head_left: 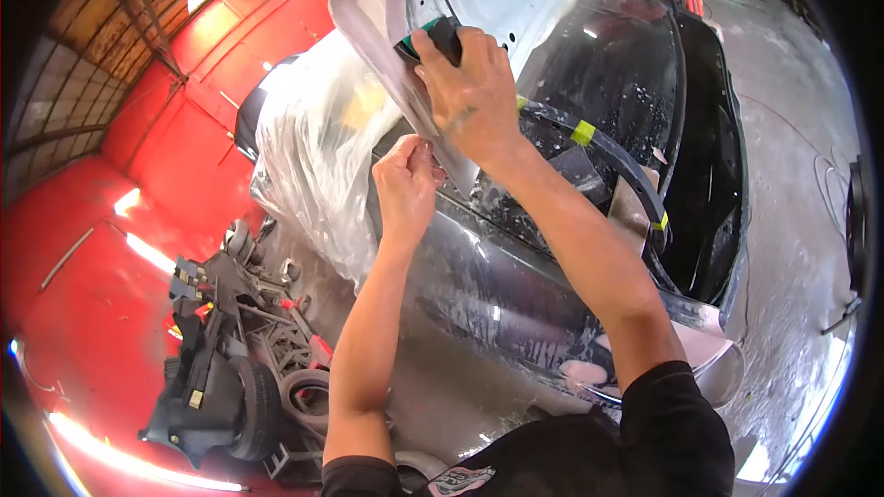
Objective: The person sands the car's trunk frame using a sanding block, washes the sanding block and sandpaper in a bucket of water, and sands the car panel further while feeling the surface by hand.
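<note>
A grey-white car body panel (378, 28) stands raised, its inner side with holes facing right. My right hand (474, 97) is closed round a black and green sanding block (447, 39), which lies against the panel near its edge. Lower down, my left hand (405, 175) has its fingers curled in at the panel's lower edge and seems to grip it; the fingertips are partly hidden. Below both arms lies the dark, dusty car body (497, 285). A black curved strip (612, 149) with yellow-green tape rests on it.
Clear plastic sheeting (308, 156) drapes the car left of the panel. Car parts, including a black plastic piece (198, 405) and a tyre (256, 408), are heaped at the lower left by a red wall (83, 267). Concrete floor (783, 175) runs along the right, with a thin hose.
</note>
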A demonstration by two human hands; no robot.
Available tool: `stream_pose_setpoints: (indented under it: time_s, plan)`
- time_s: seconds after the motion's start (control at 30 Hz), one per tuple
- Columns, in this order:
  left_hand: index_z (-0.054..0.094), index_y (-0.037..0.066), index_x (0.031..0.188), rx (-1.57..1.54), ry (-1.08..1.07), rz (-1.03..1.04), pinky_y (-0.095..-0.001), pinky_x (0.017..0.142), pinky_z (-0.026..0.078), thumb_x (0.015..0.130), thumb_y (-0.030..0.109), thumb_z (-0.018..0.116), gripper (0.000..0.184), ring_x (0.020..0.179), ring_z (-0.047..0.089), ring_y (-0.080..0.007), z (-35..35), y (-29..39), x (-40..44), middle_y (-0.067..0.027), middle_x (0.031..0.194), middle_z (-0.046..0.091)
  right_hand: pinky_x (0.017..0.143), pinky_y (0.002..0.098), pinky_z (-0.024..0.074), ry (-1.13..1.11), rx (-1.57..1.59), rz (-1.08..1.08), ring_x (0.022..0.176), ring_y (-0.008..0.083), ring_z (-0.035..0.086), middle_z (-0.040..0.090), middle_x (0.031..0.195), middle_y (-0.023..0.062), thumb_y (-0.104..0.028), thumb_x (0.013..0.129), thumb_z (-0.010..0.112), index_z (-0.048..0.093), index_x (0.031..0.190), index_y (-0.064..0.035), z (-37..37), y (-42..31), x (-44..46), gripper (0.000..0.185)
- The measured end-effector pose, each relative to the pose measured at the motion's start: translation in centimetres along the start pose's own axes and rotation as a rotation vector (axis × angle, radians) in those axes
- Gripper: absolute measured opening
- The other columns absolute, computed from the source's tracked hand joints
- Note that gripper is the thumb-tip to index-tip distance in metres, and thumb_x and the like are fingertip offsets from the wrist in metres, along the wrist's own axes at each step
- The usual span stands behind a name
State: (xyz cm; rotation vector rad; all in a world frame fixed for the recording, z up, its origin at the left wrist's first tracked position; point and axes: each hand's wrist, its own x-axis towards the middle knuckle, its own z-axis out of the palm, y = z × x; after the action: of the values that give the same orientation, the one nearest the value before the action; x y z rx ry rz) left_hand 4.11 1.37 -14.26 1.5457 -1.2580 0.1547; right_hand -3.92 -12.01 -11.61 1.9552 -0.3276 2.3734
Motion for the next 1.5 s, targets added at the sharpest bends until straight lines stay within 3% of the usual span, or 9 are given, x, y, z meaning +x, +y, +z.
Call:
stream_pose_setpoints:
  time_s: [0.2,0.37,0.5,0.57,0.97,1.07,1.17,1.33,1.5]
  plan:
    - [0.066,-0.005,0.095,0.037,-0.010,-0.004,-0.0296,0.058,0.053,0.107,0.003,0.056,0.017,0.061,0.065,-0.0124,0.0,-0.1,-0.1,-0.0068,0.070,0.064,0.099,0.0481,0.0539,-0.026,0.427,0.465,0.108,0.0451,0.068,0.067,0.127,0.0270,-0.016,0.100,0.071,0.051,0.149,0.0020,-4.4,-1.2,-5.0,0.056]
    - [0.066,-0.005,0.095,0.078,0.007,0.100,-0.0300,0.058,0.053,0.106,0.001,0.054,0.016,0.063,0.065,-0.0116,-0.1,1.0,-0.2,-0.0072,0.074,0.065,0.105,0.0473,0.0499,-0.083,0.522,0.352,0.124,0.0438,0.060,0.060,0.139,0.0258,-0.007,0.103,0.062,0.060,0.141,0.0058,-1.9,-3.2,-4.5,0.040]
    - [0.066,-0.005,0.096,0.188,0.036,0.188,-0.0308,0.059,0.053,0.105,-0.001,0.053,0.016,0.066,0.064,-0.0102,0.0,0.8,-0.2,-0.0074,0.077,0.065,0.101,0.0478,0.0506,-0.058,0.457,0.347,0.118,0.0450,0.061,0.062,0.133,0.0256,-0.003,0.100,0.064,0.062,0.138,0.0064,-1.5,-3.8,-5.4,0.039]
    - [0.066,-0.006,0.097,0.107,0.000,0.044,-0.0313,0.060,0.053,0.105,-0.001,0.053,0.016,0.068,0.063,-0.0105,-0.1,0.8,-0.3,-0.0076,0.077,0.065,0.100,0.0480,0.0507,-0.037,0.453,0.331,0.116,0.0453,0.061,0.063,0.131,0.0260,-0.002,0.098,0.065,0.063,0.136,0.0065,-1.4,-3.4,-7.5,0.039]
    - [0.067,-0.008,0.098,0.234,0.000,0.067,-0.0317,0.061,0.055,0.100,-0.006,0.049,0.018,0.067,0.064,-0.0120,0.0,1.8,-0.1,-0.0079,0.080,0.069,0.093,0.0449,0.0506,-0.003,0.553,0.350,0.108,0.0416,0.062,0.064,0.119,0.0229,-0.005,0.100,0.066,0.064,0.135,0.0056,-0.8,-2.7,-5.7,0.037]
    - [0.066,-0.007,0.097,0.056,0.003,-0.012,-0.0318,0.060,0.054,0.104,-0.002,0.052,0.017,0.067,0.065,-0.0126,0.2,0.6,-0.1,-0.0081,0.079,0.067,0.093,0.0450,0.0520,-0.108,0.503,0.411,0.109,0.0421,0.063,0.064,0.120,0.0236,-0.003,0.100,0.065,0.064,0.136,0.0061,-0.3,-3.1,1.0,0.037]
    - [0.066,-0.007,0.097,0.164,0.015,0.120,-0.0319,0.060,0.055,0.105,0.000,0.052,0.018,0.066,0.067,-0.0139,0.1,1.2,-0.1,-0.0081,0.077,0.066,0.094,0.0453,0.0527,-0.084,0.514,0.349,0.112,0.0411,0.063,0.064,0.123,0.0246,-0.003,0.100,0.065,0.063,0.136,0.0069,-1.3,-2.6,-3.0,0.038]
    - [0.067,-0.006,0.097,0.140,-0.016,-0.013,-0.0321,0.061,0.056,0.103,-0.003,0.049,0.019,0.067,0.068,-0.0148,0.0,1.6,-0.3,-0.0069,0.078,0.068,0.093,0.0440,0.0540,-0.216,0.496,0.404,0.109,0.0427,0.066,0.065,0.121,0.0258,-0.010,0.097,0.071,0.064,0.136,0.0060,-4.1,-1.7,-6.8,0.043]
    - [0.068,-0.007,0.100,0.096,-0.018,0.009,-0.0318,0.062,0.056,0.103,-0.002,0.049,0.020,0.068,0.069,-0.0154,0.1,1.4,-0.3,-0.0079,0.079,0.070,0.089,0.0460,0.0537,-0.042,0.515,0.357,0.105,0.0443,0.065,0.065,0.119,0.0268,-0.013,0.094,0.075,0.064,0.133,0.0064,-0.6,-2.0,-1.4,0.045]
